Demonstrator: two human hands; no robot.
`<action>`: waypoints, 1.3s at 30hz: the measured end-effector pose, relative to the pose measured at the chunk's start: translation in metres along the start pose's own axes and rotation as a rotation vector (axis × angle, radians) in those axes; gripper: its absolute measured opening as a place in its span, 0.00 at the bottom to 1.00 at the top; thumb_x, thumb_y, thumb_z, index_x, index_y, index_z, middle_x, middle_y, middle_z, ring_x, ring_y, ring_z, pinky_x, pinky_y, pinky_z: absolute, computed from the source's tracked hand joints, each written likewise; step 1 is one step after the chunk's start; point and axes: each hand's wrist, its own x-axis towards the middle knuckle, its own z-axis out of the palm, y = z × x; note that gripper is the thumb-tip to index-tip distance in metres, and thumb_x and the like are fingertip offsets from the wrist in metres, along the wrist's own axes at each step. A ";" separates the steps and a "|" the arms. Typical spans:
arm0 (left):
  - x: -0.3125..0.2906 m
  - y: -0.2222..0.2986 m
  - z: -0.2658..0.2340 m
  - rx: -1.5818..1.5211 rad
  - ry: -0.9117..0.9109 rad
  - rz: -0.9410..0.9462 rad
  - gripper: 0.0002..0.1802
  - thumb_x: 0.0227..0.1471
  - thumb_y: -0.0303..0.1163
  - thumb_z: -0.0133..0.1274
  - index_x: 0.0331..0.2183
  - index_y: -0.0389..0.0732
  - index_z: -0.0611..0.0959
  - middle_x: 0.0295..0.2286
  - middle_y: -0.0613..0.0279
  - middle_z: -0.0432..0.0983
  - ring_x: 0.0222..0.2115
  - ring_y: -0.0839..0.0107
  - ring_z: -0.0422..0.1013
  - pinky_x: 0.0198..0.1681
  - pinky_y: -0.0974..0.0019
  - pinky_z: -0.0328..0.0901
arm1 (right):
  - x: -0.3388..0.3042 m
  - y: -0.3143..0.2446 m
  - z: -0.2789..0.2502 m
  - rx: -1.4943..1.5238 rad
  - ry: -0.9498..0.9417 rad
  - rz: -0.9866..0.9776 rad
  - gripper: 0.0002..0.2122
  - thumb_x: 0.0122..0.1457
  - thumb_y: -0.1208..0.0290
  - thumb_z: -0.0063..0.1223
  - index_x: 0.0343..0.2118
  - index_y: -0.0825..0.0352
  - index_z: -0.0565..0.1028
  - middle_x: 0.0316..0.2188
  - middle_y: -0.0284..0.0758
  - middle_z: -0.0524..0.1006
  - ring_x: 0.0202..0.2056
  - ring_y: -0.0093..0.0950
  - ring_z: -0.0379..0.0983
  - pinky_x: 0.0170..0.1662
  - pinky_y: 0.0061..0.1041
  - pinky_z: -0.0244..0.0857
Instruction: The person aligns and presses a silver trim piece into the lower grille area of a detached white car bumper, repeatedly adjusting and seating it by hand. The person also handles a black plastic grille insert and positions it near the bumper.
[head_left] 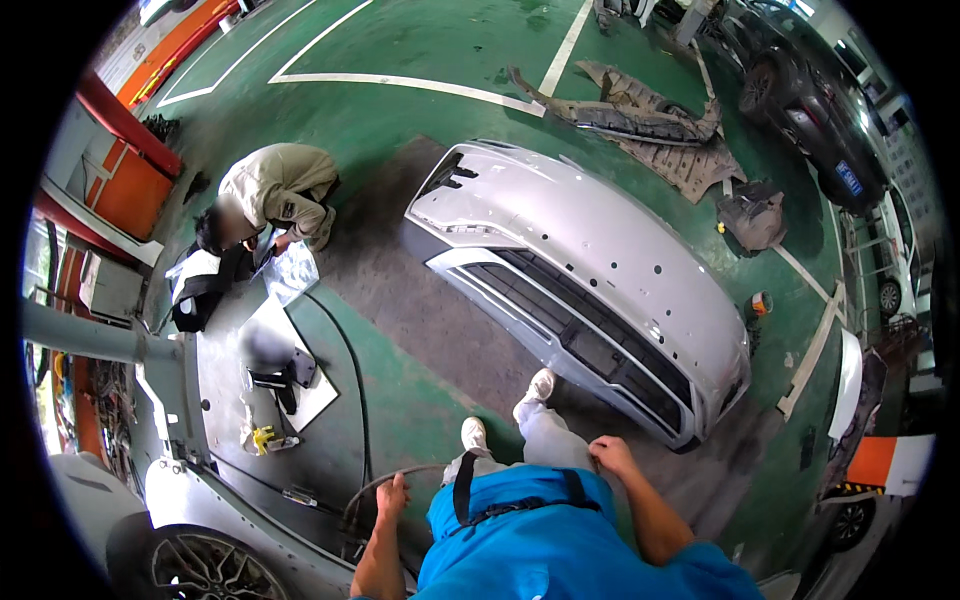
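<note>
My left hand (pixel 392 494) is curled round a thin dark hose (pixel 362 489) beside my left hip. The hose arcs down toward the floor, and part of it is hidden behind my body. Next to my right thigh, my right hand (pixel 612 455) is closed, and nothing shows in it. Ahead of my feet lies a silver-grey car bumper (pixel 590 235) with dark grille slats (pixel 575 330) and several small round holes. My right shoe (pixel 535 390) is close to its near edge. Neither hand touches the bumper.
At left, a person (pixel 275 195) crouches over dark and clear sheeting. A white board (pixel 300 370) with black parts and a longer black hose (pixel 355 390) lie nearby. A car wheel (pixel 210 565) is at lower left. Dirty undertrays (pixel 660 130), a can (pixel 762 303) and a dark car (pixel 810 110) stand right.
</note>
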 end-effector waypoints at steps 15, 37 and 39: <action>-0.038 0.163 0.098 0.044 -0.095 0.003 0.18 0.57 0.39 0.51 0.29 0.32 0.82 0.21 0.56 0.77 0.18 0.70 0.73 0.21 0.67 0.67 | 0.127 0.049 -0.124 0.450 0.044 0.252 0.08 0.56 0.68 0.59 0.32 0.68 0.80 0.24 0.33 0.79 0.24 0.23 0.75 0.27 0.25 0.69; 0.063 0.176 0.126 0.286 -0.310 0.046 0.14 0.57 0.40 0.47 0.29 0.42 0.82 0.26 0.51 0.80 0.26 0.61 0.77 0.28 0.55 0.70 | 0.174 0.032 -0.147 0.363 0.194 0.301 0.12 0.55 0.61 0.58 0.33 0.66 0.83 0.24 0.34 0.82 0.26 0.27 0.79 0.33 0.27 0.71; 0.083 0.207 0.118 0.744 -0.324 0.378 0.12 0.54 0.40 0.51 0.30 0.42 0.82 0.26 0.49 0.79 0.28 0.54 0.76 0.30 0.51 0.70 | 0.164 0.004 -0.153 0.397 0.217 0.308 0.11 0.55 0.63 0.59 0.31 0.67 0.82 0.23 0.34 0.82 0.25 0.28 0.79 0.32 0.27 0.71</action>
